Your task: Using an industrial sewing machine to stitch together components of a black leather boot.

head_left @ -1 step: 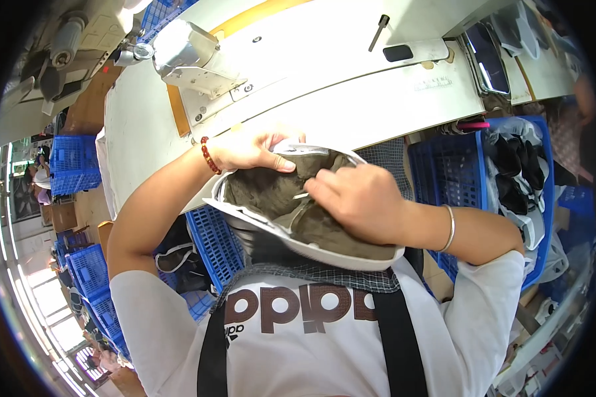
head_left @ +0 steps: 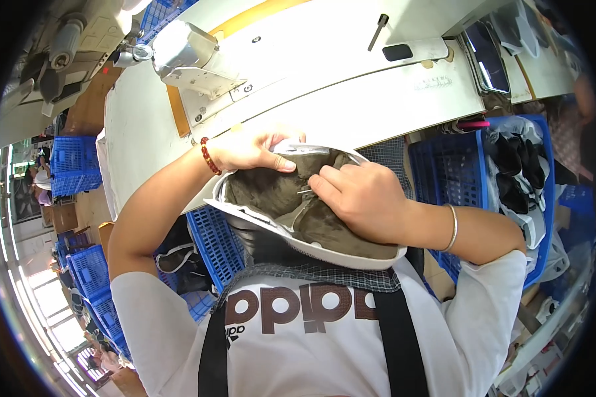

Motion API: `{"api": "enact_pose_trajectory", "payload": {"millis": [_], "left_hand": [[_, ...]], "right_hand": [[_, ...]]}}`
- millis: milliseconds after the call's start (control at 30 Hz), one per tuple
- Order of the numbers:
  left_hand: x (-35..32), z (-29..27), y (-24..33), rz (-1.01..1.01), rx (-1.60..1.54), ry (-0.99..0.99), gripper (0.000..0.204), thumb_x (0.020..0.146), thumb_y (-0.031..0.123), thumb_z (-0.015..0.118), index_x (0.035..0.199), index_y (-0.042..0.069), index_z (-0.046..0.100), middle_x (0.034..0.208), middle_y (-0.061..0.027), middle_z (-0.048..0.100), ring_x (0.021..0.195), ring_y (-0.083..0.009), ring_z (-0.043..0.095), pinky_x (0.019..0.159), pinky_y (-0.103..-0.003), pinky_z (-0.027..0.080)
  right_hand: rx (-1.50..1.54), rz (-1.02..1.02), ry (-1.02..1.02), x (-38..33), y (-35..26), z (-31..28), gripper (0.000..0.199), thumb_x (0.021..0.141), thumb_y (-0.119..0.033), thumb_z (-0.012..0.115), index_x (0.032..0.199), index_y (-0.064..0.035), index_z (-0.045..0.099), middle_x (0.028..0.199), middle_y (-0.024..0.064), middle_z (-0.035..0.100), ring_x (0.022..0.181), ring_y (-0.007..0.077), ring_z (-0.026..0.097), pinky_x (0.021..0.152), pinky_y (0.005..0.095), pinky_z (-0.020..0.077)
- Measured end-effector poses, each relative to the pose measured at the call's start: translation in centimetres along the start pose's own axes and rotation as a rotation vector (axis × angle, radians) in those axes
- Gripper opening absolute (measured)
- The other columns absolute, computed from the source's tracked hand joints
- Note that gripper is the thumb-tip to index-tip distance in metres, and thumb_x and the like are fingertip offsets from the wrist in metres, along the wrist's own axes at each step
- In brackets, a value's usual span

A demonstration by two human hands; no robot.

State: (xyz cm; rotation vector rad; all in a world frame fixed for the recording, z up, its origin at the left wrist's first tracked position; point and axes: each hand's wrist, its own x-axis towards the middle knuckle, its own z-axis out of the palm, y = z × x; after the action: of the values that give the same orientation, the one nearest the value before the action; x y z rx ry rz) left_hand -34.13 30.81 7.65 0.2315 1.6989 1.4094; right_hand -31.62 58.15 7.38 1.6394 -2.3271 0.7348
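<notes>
Since the earlier frame we record slight movement only: the right hand (head_left: 364, 198) and the slender pale piece (head_left: 304, 192) at its fingertips sit marginally higher, and the pouch's near right corner has shifted slightly outward. The left hand (head_left: 255, 149) is practically unmoved.

We find the white-rimmed pouch (head_left: 318, 254) mouth-up before the wearer's chest, just off the near edge of the white worktable (head_left: 377, 102). Taking its mouth as the dial, the left hand is clamped on the rim at eleven o'clock, thumb inside. The right hand enters from three o'clock, fingertips bunched together near the centre; whether they pinch the pale piece or the brown lining (head_left: 251, 192), we cannot tell.

We judge the step in hand to be close finger work inside the lining. To do it well, we would hold the eleven o'clock rim firm, keep the mouth spread so the fingertips remain visible, and draw gently along the fold rather than across it. Slack cloth towards five o'clock could bunch; we advise smoothing it.
</notes>
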Motion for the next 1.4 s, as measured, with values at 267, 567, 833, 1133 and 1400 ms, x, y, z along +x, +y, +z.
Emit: {"api": "enact_pose_trajectory", "payload": {"millis": [267, 567, 833, 1133, 1400], "left_hand": [[0.0, 0.3, 0.5, -0.002, -0.06, -0.024, 0.021, 0.092, 0.009, 0.077, 0.105, 0.005, 0.061, 0.09, 0.0057, 0.054, 0.087, -0.0044, 0.048, 0.078, -0.024, 0.042], [0.0, 0.5, 0.5, 0.006, -0.055, -0.012, 0.022, 0.093, 0.008, 0.076, 0.109, 0.004, 0.062, 0.094, 0.0044, 0.057, 0.09, -0.0052, 0.051, 0.081, -0.023, 0.044], [0.2, 0.8, 0.4, -0.003, -0.047, 0.007, 0.032, 0.097, 0.013, 0.073, 0.125, 0.003, 0.061, 0.112, 0.0006, 0.065, 0.105, -0.0072, 0.056, 0.095, -0.025, 0.045], [0.1, 1.9, 1.9, -0.126, 0.411, 0.208, 0.053, 0.096, 0.029, 0.074, 0.139, 0.003, 0.056, 0.126, -0.011, 0.065, 0.118, -0.0181, 0.057, 0.105, -0.032, 0.044], [1.3, 1.2, 2.2, -0.198, 0.39, 0.187, 0.057, 0.096, 0.025, 0.073, 0.144, 0.002, 0.053, 0.131, -0.0103, 0.064, 0.122, -0.0171, 0.055, 0.107, -0.032, 0.043]], "right_hand": [[-0.133, 0.097, -0.067, 0.0, -1.1, -1.3, 0.029, 0.079, -0.015, 0.063, 0.105, -0.0042, 0.069, 0.094, 0.0039, 0.063, 0.069, 0.0148, 0.06, 0.058, 0.0298, 0.0475], [-0.075, 0.061, -0.075, 0.3, -0.6, -0.5, 0.029, 0.079, -0.016, 0.065, 0.106, -0.0059, 0.068, 0.094, 0.0041, 0.064, 0.069, 0.0172, 0.062, 0.059, 0.0321, 0.0495], [0.238, 0.184, 0.046, -0.5, 1.0, 0.5, 0.031, 0.082, -0.018, 0.076, 0.11, -0.0102, 0.066, 0.09, 0.0054, 0.062, 0.073, 0.0245, 0.066, 0.062, 0.0359, 0.0524], [0.195, 0.102, 0.035, -1.1, 1.0, -0.1, 0.029, 0.083, -0.018, 0.075, 0.109, -0.0091, 0.067, 0.088, 0.0055, 0.061, 0.07, 0.0238, 0.065, 0.058, 0.0369, 0.0515], [-0.015, 0.015, -0.179, 0.4, 3.1, -3.2, 0.011, 0.082, -0.017, 0.066, 0.086, -0.0097, 0.059, 0.079, 0.0051, 0.058, 0.062, 0.0218, 0.065, 0.05, 0.0341, 0.0489]]}}
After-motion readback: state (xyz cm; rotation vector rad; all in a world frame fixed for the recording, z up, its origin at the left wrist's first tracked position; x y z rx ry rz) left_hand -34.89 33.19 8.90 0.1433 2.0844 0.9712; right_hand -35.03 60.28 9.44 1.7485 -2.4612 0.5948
